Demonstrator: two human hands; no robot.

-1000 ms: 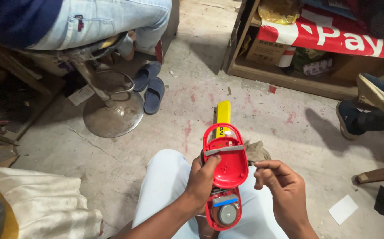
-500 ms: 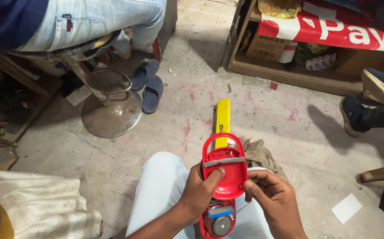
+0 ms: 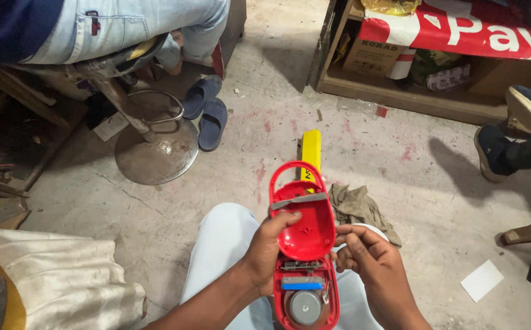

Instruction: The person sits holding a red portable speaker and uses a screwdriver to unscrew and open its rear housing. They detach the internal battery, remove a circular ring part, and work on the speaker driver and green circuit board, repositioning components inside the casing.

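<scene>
A red plastic toy chainsaw with a yellow blade lay lengthwise over the seated person's lap, its blade pointing away over the concrete floor. The left hand gripped the saw's left flank, fingers curled over the edge of the open red casing, thumb pressed inside the shell. The right hand sat at the saw's right edge, fingers bent inward and touching the casing; whether it pinched anything small could not be told. Inside the opened body, nearer the person than the hands, a blue part sat above a round grey motor housing. A grey bar crossed the saw's looped handle.

Just right of the saw, a crumpled grey rag lay on the floor. Well to the saw's left stood a stool with a round metal base, occupied by another person in pale jeans, with 2 dark blue sandals beside the base. Far right of the saw, another person's dark shoe rested on the floor before a low wooden shelf. A white paper scrap lay to the lower right.
</scene>
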